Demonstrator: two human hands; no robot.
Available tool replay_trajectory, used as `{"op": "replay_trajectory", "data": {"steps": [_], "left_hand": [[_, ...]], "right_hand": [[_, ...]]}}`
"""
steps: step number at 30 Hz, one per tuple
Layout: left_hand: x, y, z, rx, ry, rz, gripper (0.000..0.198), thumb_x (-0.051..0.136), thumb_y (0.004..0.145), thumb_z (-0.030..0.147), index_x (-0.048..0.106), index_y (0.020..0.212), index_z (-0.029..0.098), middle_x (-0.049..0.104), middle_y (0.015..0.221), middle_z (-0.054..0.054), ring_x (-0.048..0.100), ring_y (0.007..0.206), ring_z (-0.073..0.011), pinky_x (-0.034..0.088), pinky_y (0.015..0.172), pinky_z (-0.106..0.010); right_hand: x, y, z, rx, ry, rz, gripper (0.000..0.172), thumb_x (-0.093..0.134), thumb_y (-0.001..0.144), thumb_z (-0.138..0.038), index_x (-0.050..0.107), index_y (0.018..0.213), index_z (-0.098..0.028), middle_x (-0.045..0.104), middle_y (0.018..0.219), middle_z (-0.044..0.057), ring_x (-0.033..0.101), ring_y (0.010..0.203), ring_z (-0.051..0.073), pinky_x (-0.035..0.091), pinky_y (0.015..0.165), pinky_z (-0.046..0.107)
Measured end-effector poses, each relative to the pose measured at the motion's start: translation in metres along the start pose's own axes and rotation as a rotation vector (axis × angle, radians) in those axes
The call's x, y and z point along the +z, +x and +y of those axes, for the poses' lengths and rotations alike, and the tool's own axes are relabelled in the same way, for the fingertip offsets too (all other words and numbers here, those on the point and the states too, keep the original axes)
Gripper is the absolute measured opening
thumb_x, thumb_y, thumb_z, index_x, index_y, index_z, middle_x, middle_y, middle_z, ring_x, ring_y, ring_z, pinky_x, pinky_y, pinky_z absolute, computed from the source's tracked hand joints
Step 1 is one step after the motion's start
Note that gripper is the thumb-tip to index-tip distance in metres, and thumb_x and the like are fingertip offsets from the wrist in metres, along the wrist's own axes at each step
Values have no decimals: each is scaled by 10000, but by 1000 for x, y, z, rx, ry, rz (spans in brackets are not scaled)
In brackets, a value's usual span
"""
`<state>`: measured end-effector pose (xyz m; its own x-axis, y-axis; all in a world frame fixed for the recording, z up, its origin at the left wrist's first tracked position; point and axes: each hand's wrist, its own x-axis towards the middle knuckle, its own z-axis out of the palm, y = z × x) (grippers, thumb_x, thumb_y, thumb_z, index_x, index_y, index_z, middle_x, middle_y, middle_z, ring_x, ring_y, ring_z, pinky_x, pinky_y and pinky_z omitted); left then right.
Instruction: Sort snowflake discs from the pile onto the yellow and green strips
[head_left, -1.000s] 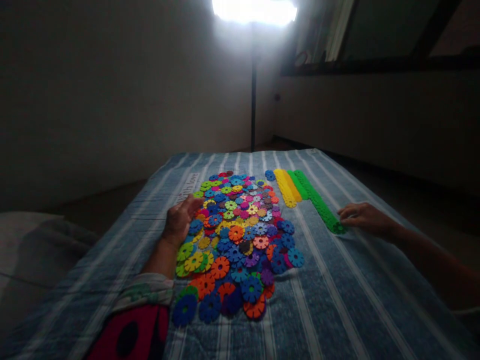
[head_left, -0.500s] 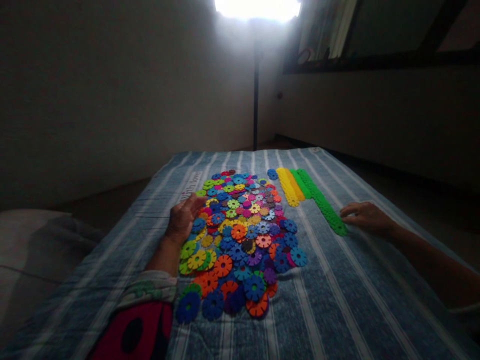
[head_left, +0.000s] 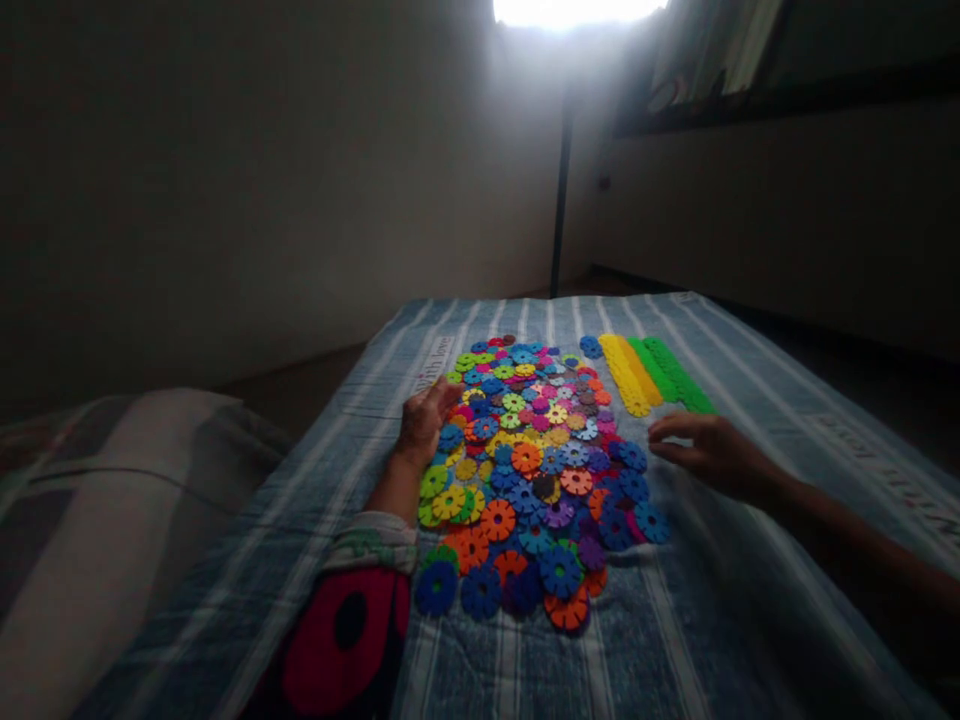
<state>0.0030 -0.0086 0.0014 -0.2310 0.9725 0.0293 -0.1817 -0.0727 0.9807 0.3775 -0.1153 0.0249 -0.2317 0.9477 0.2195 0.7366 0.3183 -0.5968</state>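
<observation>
A heap of flat, notched plastic discs in many colours lies on a blue striped blanket. My left hand rests at the heap's left edge, its fingers loosely bent and touching the discs, nothing gripped. My right hand hovers just right of the heap with its fingers stretched leftward and nothing in them. Behind it lie straight rows of yellow discs and green discs, with a single blue disc at their far end.
A grey pillow lies at the left of the blanket. A dark lamp pole stands beyond the far edge under a bright light. My red sleeve with a dark spot lies on the near part of the blanket.
My right hand has left the near end of the green row and moved left toward the heap. The view has swung to the left. My left hand has stayed in place.
</observation>
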Motion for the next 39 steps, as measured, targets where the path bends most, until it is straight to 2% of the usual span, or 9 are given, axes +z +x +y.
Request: {"op": "replay_trajectory", "data": {"steps": [6, 10, 13, 19, 25, 29, 32, 36, 39], "left_hand": [[0, 2, -5, 4, -51, -19, 447, 765, 615, 586, 645, 682, 160, 739, 827, -138, 697, 990, -286, 526, 895, -389], [0, 1, -6, 1, -73, -24, 434, 766, 639, 570, 643, 690, 158, 736, 822, -132, 698, 979, -266, 515, 916, -380], [1, 1, -6, 0, -85, -34, 426, 754, 666, 571, 657, 725, 160, 736, 818, -116, 698, 975, -258, 518, 912, -380], [2, 2, -7, -8, -93, -31, 450, 763, 653, 586, 664, 738, 156, 734, 793, -111, 702, 964, -258, 511, 930, -388], [0, 4, -9, 1, -101, -59, 447, 770, 661, 580, 667, 747, 154, 739, 813, -117, 702, 975, -262, 509, 934, -398], [-1, 4, -8, -13, -91, -43, 448, 775, 650, 583, 660, 717, 155, 739, 807, -122, 701, 982, -268, 504, 946, -397], [0, 4, -6, -26, -72, -27, 447, 762, 657, 586, 656, 704, 154, 738, 796, -125, 703, 978, -272, 513, 923, -390], [0, 7, -3, -8, -46, -23, 421, 751, 675, 548, 683, 751, 140, 745, 811, -114, 710, 948, -250, 525, 890, -357], [0, 10, -2, -8, -31, -4, 395, 743, 683, 524, 684, 739, 138, 748, 810, -112, 712, 929, -247, 537, 865, -347]], "right_hand": [[73, 27, -81, -315, 15, -173, 167, 599, 828, -105, 709, 736, -192, 703, 885, 58, 638, 798, 163, 482, 698, 270], [112, 41, -131, -445, -120, -274, 108, 641, 868, -188, 720, 794, -190, 684, 982, 79, 615, 934, 194, 478, 796, 306], [132, 48, -154, -443, -248, -345, 103, 646, 891, -259, 722, 893, -188, 668, 1103, 104, 571, 1074, 240, 464, 871, 354], [152, 54, -161, -381, -283, -353, 144, 623, 915, -300, 700, 902, -179, 670, 1115, 111, 535, 1121, 253, 424, 926, 398], [159, 59, -148, -333, -181, -228, 66, 655, 838, -208, 719, 843, -191, 699, 994, 74, 589, 959, 211, 434, 832, 327], [151, 65, -139, -279, -40, -149, 160, 596, 802, -121, 721, 726, -184, 706, 869, 56, 604, 799, 176, 446, 725, 281], [127, 66, -125, -253, 71, -87, 185, 582, 790, -84, 716, 707, -179, 711, 863, 57, 615, 759, 154, 459, 704, 262], [66, 59, -84, -233, 117, -50, 185, 584, 786, -76, 700, 680, -174, 711, 842, 53, 635, 764, 153, 476, 719, 265], [12, 41, -44, -146, 19, -43, 167, 587, 800, -125, 706, 695, -176, 719, 833, 57, 655, 786, 174, 491, 761, 292]]}}
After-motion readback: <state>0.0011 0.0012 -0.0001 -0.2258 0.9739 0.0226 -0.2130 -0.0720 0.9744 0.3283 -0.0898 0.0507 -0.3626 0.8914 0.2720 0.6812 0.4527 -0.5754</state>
